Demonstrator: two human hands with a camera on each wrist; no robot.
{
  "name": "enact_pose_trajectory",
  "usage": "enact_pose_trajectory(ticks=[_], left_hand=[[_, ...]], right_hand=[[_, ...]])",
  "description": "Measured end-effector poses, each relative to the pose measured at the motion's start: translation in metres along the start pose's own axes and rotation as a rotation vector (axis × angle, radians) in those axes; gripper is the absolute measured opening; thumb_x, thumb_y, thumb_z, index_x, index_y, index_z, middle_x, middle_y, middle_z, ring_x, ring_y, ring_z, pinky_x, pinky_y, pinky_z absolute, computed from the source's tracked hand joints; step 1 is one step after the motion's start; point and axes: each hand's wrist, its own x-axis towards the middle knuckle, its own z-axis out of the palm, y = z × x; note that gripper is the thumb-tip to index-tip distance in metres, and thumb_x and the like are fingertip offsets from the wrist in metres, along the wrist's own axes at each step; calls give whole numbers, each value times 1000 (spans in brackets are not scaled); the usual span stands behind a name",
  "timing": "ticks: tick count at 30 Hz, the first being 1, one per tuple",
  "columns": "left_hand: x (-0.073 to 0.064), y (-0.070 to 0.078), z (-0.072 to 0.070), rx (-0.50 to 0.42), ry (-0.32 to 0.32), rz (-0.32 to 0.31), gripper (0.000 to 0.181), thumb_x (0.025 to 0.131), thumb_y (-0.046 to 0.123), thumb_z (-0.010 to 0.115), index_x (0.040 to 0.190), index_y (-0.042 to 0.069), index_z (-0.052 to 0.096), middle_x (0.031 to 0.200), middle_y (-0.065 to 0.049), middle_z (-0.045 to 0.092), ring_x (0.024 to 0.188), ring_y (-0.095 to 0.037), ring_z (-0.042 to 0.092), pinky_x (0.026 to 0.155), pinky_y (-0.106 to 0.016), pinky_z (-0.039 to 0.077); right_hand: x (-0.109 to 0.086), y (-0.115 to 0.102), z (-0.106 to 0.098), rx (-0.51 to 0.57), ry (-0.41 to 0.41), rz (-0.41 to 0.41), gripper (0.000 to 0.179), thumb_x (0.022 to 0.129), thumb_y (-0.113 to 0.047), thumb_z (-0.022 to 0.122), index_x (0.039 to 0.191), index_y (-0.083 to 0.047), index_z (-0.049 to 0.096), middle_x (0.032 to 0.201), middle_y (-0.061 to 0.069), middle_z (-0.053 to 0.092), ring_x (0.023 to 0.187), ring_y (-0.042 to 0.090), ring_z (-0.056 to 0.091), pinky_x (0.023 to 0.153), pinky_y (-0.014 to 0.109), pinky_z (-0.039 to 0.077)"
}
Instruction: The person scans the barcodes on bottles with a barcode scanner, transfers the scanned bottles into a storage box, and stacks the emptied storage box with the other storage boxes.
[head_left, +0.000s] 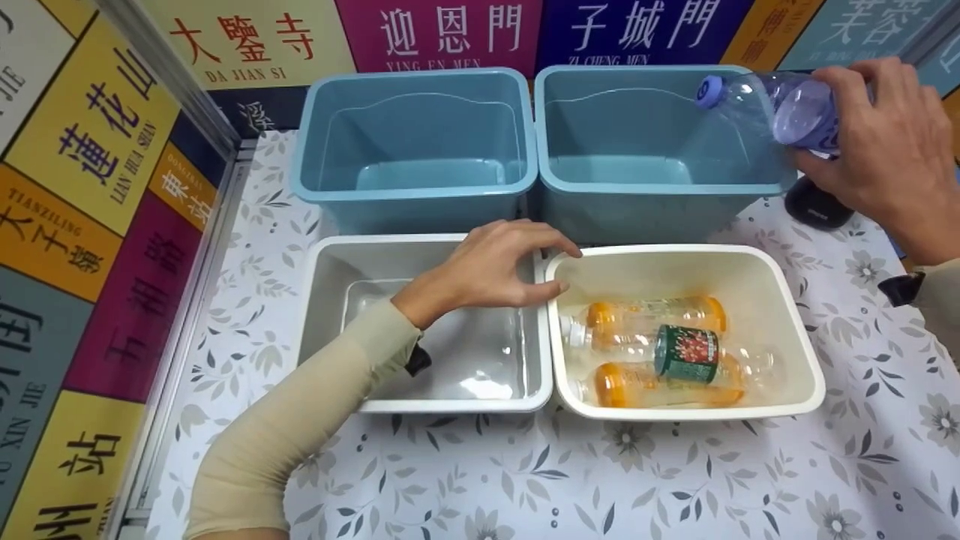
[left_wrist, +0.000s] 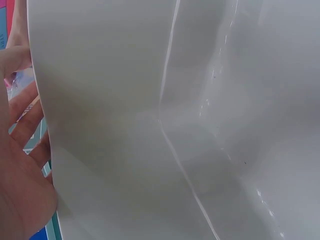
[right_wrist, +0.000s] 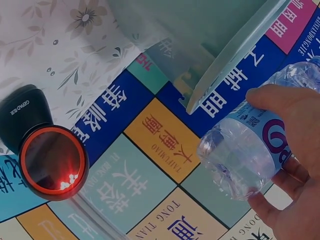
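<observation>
My right hand (head_left: pixel 896 142) grips a clear plastic bottle (head_left: pixel 806 112) with a purple-blue label and cap, tilted over the right edge of the right blue bin (head_left: pixel 637 214). In the right wrist view, fingers and thumb wrap the bottle (right_wrist: pixel 250 145). My left hand (head_left: pixel 499 266) hovers near the adjoining rims of the grey bin (head_left: pixel 450 406) and the cream bin (head_left: pixel 690 414), fingers loosely bent and holding nothing. Inside the cream bin lie two orange-ended clear bottles (head_left: pixel 615 386) and a clear bottle with a green label (head_left: pixel 686 352).
The left blue bin (head_left: pixel 420 214) stands behind the grey one. A black device (head_left: pixel 817 204) sits right of the right blue bin; its round, red-ringed face (right_wrist: pixel 52 162) shows in the right wrist view. Lettered panels (head_left: pixel 127 300) border the flower-patterned table (head_left: pixel 480 480).
</observation>
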Motion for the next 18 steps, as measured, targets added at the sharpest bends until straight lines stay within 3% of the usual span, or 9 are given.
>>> enact_pose_trajectory(ticks=[6, 18], left_hand=[[0, 0, 0, 4, -2, -1, 41, 88, 57, 61, 125, 40, 66, 122, 25, 65, 110, -1, 58, 94, -31, 46], [0, 1, 0, 4, -3, -8, 40, 88, 57, 60, 125, 42, 65, 121, 27, 65, 110, -1, 58, 93, -31, 45]], right_hand=[[4, -5, 0, 3, -50, 17, 84, 86, -11, 71, 157, -16, 27, 151, 24, 33, 137, 48, 33, 119, 60, 26], [16, -14, 0, -5, -93, -12, 83, 88, -14, 72, 157, -15, 25, 150, 27, 32, 134, 50, 32, 120, 61, 22]])
